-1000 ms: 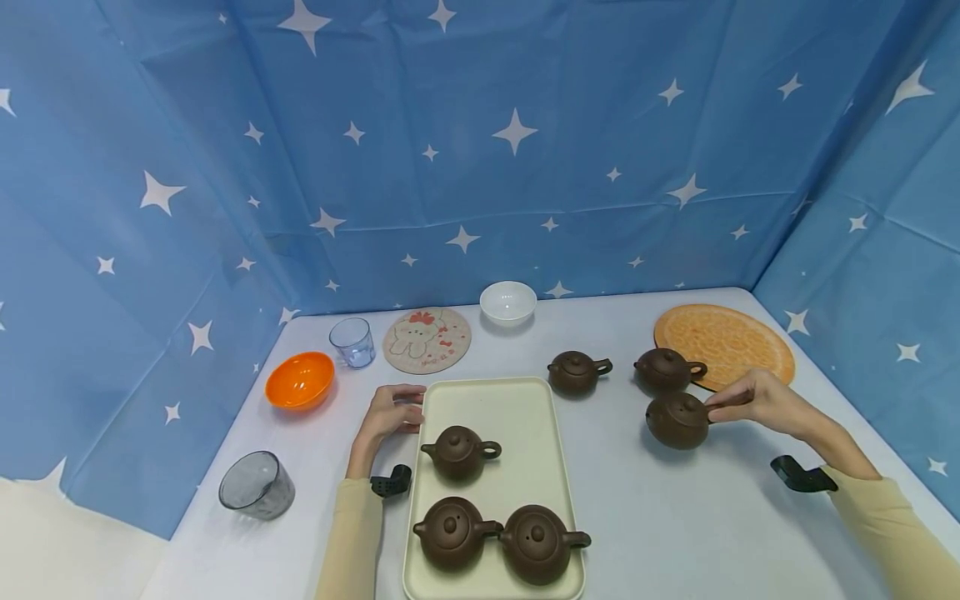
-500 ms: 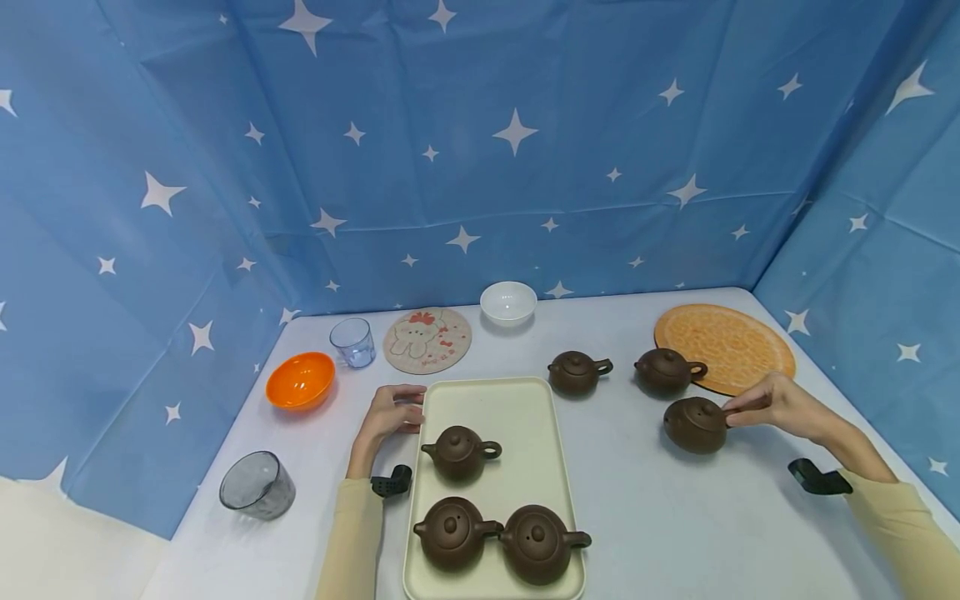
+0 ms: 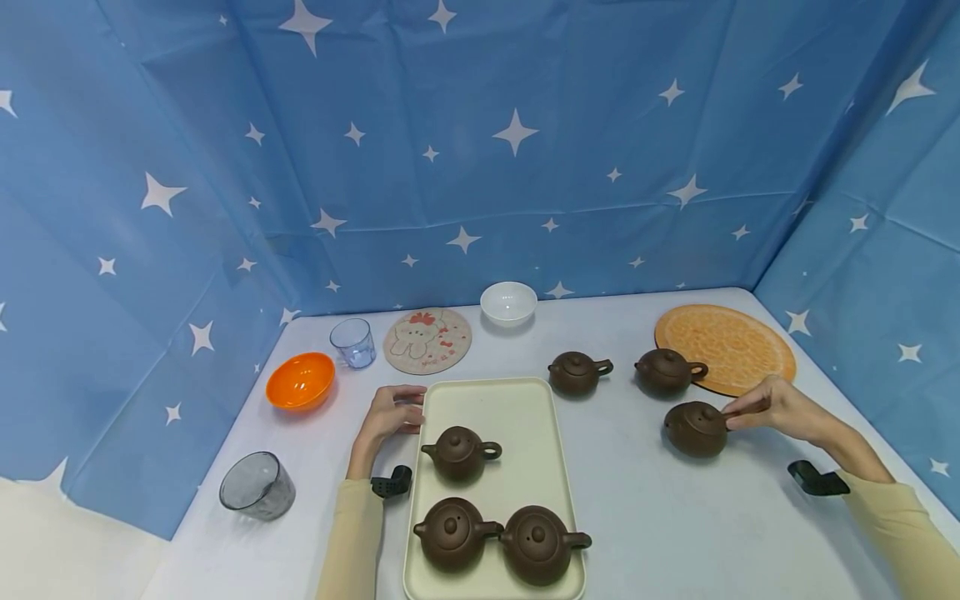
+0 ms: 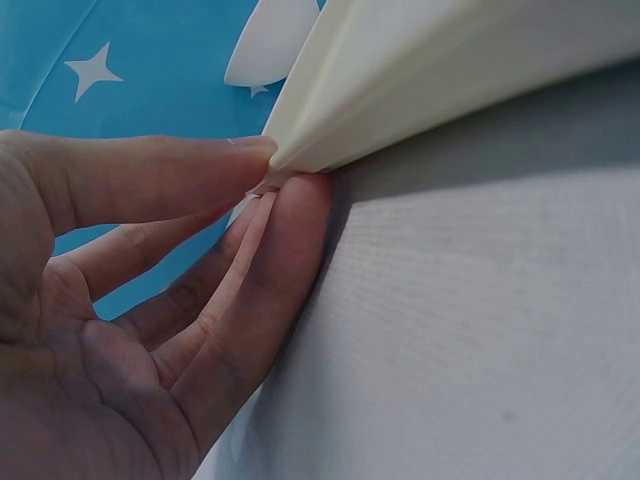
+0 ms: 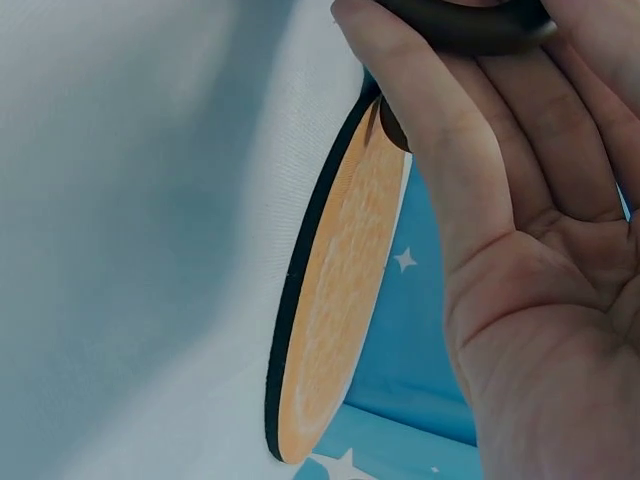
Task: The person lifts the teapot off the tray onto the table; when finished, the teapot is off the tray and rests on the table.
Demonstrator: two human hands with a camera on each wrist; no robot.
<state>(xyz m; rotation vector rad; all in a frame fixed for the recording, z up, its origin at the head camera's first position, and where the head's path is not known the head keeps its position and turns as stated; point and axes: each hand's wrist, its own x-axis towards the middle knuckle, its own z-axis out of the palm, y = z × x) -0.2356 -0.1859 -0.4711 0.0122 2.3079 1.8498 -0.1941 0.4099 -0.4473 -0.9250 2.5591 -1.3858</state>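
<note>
My right hand [image 3: 776,408] pinches the handle of a brown teapot [image 3: 694,430] at the right of the table in the head view. In the right wrist view the dark handle [image 5: 470,25] lies between its thumb and fingers. My left hand [image 3: 386,417] grips the left rim of the cream tray [image 3: 517,417]; thumb and fingers meet on the tray's edge [image 4: 310,130] in the left wrist view. Three brown teapots sit on the tray: one teapot [image 3: 459,454] near its middle, another teapot [image 3: 452,535] at the near left, a third teapot [image 3: 536,546] at the near right.
Behind the held teapot stand a teapot [image 3: 663,372] beside an orange round mat [image 3: 723,350] and another teapot [image 3: 576,373]. A white bowl [image 3: 508,304], a rabbit mat [image 3: 427,340], a blue glass [image 3: 352,342], an orange bowl [image 3: 300,382] and a grey glass [image 3: 257,486] stand farther left.
My right hand has moved to the right with the teapot, away from the teapot behind it, then slightly downward in the view. The left hand and tray have stayed put.
</note>
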